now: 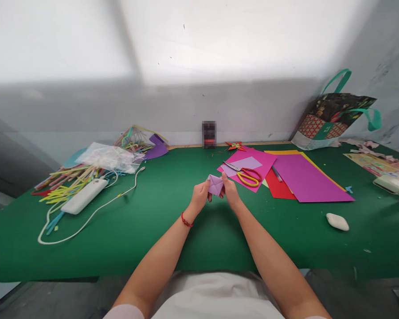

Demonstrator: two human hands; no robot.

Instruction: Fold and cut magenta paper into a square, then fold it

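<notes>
1. One folded paper sits between left hand and right hand, above the table.
2. Each hand is closed, pinching one side.
3. Beyond: one pair of scissors, one pen, one star.

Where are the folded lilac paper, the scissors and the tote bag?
folded lilac paper point(215, 185): head view, on the creased middle of its face
scissors point(241, 170): head view, near the pivot between blades and handles
tote bag point(328, 125): head view, on its patterned side, below the green handles
</notes>
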